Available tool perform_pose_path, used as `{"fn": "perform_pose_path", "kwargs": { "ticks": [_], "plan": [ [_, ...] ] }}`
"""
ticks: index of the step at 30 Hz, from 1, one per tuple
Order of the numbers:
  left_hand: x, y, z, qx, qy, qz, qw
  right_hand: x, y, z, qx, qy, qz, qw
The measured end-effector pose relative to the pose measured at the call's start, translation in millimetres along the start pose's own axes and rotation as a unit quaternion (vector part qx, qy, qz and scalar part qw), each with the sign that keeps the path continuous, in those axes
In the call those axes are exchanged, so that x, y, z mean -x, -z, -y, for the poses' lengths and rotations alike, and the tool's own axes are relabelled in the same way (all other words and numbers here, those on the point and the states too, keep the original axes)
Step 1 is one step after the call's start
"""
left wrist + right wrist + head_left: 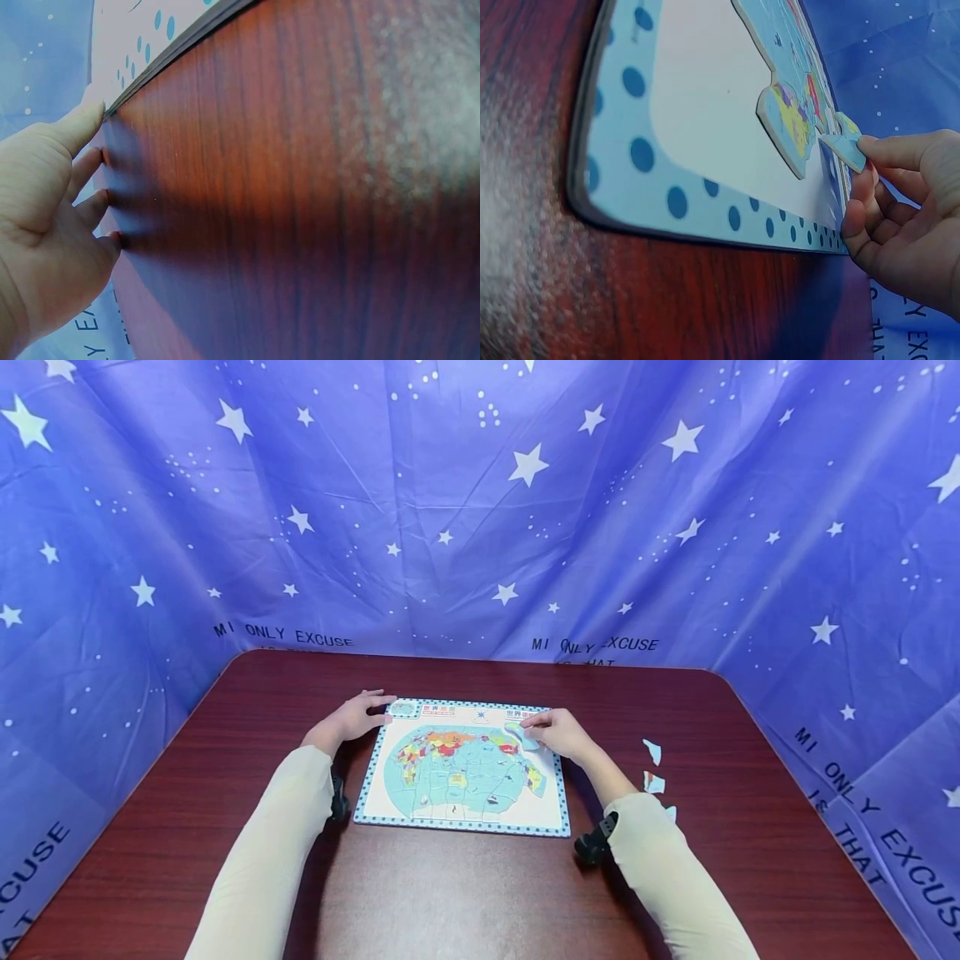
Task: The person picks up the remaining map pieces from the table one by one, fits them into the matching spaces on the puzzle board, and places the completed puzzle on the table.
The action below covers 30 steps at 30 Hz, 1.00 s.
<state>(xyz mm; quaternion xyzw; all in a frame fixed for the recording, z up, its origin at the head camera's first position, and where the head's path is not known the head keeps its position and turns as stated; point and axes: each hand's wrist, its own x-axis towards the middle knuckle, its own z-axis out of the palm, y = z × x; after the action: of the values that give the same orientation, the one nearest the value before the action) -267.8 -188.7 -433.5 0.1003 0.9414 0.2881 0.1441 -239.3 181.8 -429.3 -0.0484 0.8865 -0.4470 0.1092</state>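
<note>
A world map jigsaw puzzle (453, 777) lies in a white board with a blue dotted border (465, 828), most of its oval filled in. My right hand (561, 737) pinches a light blue puzzle piece (846, 150) between thumb and fingers, over the map's upper right part. In the right wrist view, a piece with yellow and purple patches (789, 124) sits at the map's edge near that hand. My left hand (352, 717) is at the board's upper left corner, thumb touching the edge and fingers spread, their tips on the table in the left wrist view (56, 202).
Several loose puzzle pieces (654, 782) lie on the dark red wooden table (450, 893) right of the board, one partly behind the right sleeve (667, 860). A blue curtain with white stars (480, 527) hangs around the table's back and sides.
</note>
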Motion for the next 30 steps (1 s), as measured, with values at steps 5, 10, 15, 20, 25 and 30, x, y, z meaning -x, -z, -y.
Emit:
{"fn": "perform_pose_path", "kwargs": {
  "ticks": [5,10,15,20,25,30],
  "plan": [
    [-0.3,-0.2,0.6,-0.001,0.000,-0.001,1.0000,-1.9,-1.6,-0.9,0.009,0.002,0.001,1.0000],
    [0.5,0.4,-0.6,0.000,-0.001,-0.001,1.0000,-3.3,-2.2,-0.9,0.023,0.001,0.002,0.9997],
    [1.0,0.8,-1.9,0.001,0.003,-0.002,1.0000,-3.6,-2.5,1.0,0.039,-0.001,0.003,0.9992],
    [0.2,0.3,-2.0,-0.004,0.001,-0.002,1.0000,-3.6,-3.4,1.6,0.058,-0.005,0.003,0.9983],
    [-0.4,0.1,-2.1,-0.005,0.000,0.000,1.0000,-3.8,-4.8,1.9,0.071,-0.008,0.003,0.9974],
    [0.9,0.5,-3.5,-0.002,0.003,0.001,1.0000,-3.4,-4.9,3.8,0.080,-0.008,0.005,0.9968]
  ]
}}
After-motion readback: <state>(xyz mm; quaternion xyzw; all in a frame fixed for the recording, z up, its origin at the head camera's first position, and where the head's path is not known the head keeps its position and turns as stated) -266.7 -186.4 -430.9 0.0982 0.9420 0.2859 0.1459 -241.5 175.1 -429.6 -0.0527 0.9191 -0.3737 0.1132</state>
